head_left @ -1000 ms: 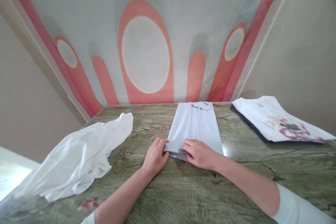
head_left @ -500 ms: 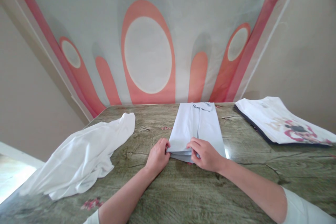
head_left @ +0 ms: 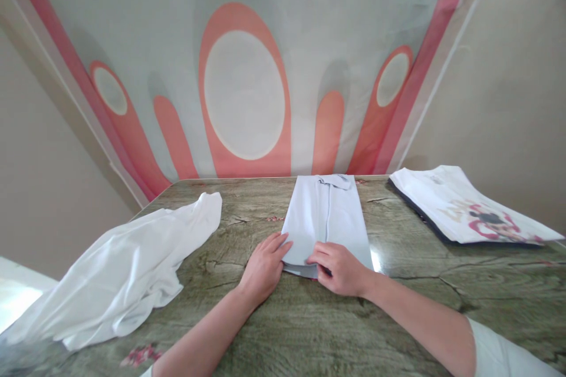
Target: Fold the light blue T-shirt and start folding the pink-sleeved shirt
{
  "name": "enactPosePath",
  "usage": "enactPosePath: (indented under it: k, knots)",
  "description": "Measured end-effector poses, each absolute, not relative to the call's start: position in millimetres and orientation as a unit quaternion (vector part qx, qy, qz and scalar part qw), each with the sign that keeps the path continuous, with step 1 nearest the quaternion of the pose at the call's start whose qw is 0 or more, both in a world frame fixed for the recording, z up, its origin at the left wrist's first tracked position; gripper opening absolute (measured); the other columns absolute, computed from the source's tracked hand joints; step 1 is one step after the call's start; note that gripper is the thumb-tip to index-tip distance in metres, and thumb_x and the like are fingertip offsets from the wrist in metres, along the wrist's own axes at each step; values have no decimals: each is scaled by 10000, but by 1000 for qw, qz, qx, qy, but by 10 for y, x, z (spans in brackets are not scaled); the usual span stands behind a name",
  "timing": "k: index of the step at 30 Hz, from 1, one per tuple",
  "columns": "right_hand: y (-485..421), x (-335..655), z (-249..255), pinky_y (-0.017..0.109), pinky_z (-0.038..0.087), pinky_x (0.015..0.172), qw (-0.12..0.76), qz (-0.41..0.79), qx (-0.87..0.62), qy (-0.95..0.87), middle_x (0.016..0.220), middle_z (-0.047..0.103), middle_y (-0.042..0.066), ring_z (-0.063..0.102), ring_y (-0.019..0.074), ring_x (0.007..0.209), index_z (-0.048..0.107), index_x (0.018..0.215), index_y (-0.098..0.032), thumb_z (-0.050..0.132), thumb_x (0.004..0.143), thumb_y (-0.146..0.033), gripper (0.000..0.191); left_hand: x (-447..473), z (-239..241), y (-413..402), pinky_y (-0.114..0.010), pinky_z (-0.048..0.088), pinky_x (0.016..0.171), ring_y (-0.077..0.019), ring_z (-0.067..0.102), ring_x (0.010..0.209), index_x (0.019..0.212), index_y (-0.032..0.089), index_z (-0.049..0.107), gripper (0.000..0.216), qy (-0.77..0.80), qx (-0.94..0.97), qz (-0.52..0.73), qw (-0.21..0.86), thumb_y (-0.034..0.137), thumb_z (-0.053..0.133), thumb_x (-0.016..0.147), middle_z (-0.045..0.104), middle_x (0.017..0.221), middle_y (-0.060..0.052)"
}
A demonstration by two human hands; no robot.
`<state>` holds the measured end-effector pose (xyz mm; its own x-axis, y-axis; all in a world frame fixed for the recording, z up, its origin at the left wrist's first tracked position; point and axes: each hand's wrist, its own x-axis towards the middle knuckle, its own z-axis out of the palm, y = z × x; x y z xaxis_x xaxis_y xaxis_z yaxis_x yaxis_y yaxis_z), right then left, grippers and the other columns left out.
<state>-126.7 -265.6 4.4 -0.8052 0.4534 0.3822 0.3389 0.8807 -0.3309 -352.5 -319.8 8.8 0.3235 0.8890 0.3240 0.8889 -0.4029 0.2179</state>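
Observation:
A pale blue collared shirt (head_left: 345,221), folded into a narrow rectangle, lies face up on the table with its collar at the far end. My left hand (head_left: 264,264) rests on the shirt's near left corner, fingers stretched out and fairly flat. With curled fingers, my right hand (head_left: 338,269) pinches the near edge of the shirt around its middle. The layers along that near edge sit slightly apart. My right hand's fingertips are partly hidden under the curled fingers.
A crumpled white garment (head_left: 128,274) spreads over the left side of the wood-patterned table (head_left: 283,330). On the right lie folded shirts (head_left: 446,200), a white printed one above a dark layer. A wall with coral shapes (head_left: 245,94) stands behind the table's far edge.
My left hand has gone from gripping the shirt's near left corner to lying on it with fingers extended. The near edge has settled flatter. My right hand still pinches it.

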Motion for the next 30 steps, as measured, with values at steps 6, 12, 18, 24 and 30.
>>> enactPosePath:
  k: [6,12,18,24,30]
  knots:
    - [-2604,-1239,66,249,423,668,256,227,-181,-922,812,556,30,527,135,726,605,946,-168,492,741,-84,248,-3611,74,-3234,-392,399,999,-219,414,1242,1210,185,549,480,551,812,192,-25,28,437,771,531,1285,-48]
    - [-2599,-1232,115,251,436,645,287,304,-182,-890,795,565,30,534,130,702,625,936,-171,495,798,-149,191,-3610,90,-3286,-397,425,971,-230,438,1219,1163,183,576,425,562,811,154,-48,40,421,794,537,1275,-53]
    - [-2341,-1129,50,291,462,687,413,263,-357,-796,846,585,42,555,153,750,601,944,-185,429,818,-178,214,-3574,124,-3335,-399,405,975,-237,433,1205,1113,169,594,354,563,814,132,-57,69,417,824,538,1258,-74]
    - [-2173,-1022,-159,422,342,996,305,66,-445,-840,1191,544,156,468,263,1139,528,1177,-111,439,831,-309,408,-3551,241,-3367,-356,409,919,-212,513,1032,943,177,604,252,581,805,115,-34,70,421,808,590,1042,-68]
    - [-2265,-1043,-213,426,190,1094,107,42,-462,-879,1457,272,172,222,284,1344,326,1384,-32,215,892,-579,744,-3489,355,-3371,-297,424,749,-189,523,832,849,189,519,171,619,783,59,-5,81,408,776,523,886,-50]
